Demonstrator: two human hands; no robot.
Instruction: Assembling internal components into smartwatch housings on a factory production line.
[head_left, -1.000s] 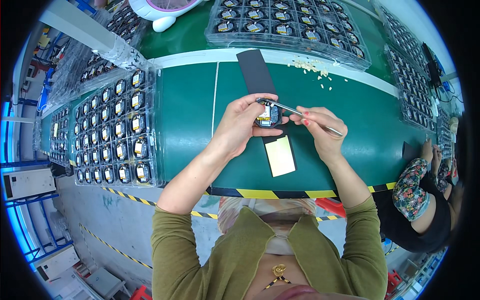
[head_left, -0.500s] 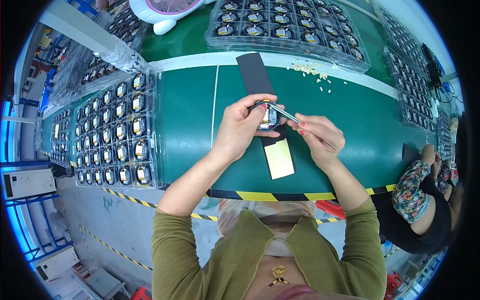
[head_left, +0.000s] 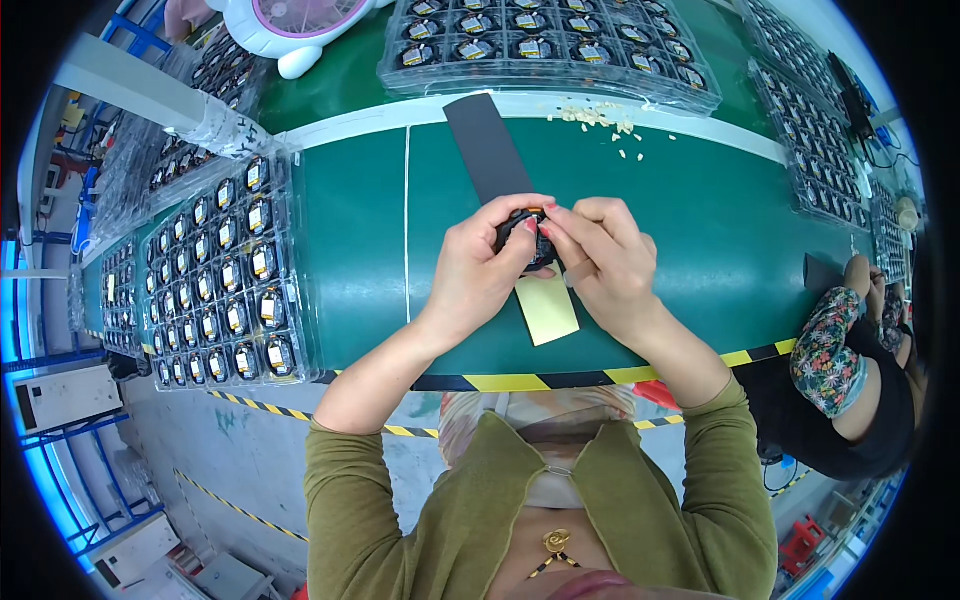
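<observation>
Over the green table, my left hand (head_left: 472, 262) is closed around a small round black device (head_left: 509, 234), with the thumb lying across its face. My right hand (head_left: 612, 262) meets it from the right, its thumb and fingertips pinched together at the device's upper right edge. Whatever may sit between those fingertips is hidden, and no tweezers show now. Beneath both hands lies a long dark grey strip (head_left: 484, 146), with a pale yellow paper piece (head_left: 549, 313) at its near end.
Small cream-coloured bits (head_left: 598, 118) lie scattered beyond my hands. Clear trays of similar round devices stand at the left (head_left: 222, 270), far side (head_left: 545, 60) and right (head_left: 815, 150). Yellow-black tape (head_left: 560, 381) lines the near table edge. A co-worker's sleeve (head_left: 828, 350) shows at right.
The metal tweezers in my right hand have gone out of sight. That hand has moved up and left, bringing its fingertips onto the device's edge. My left hand still holds the device.
</observation>
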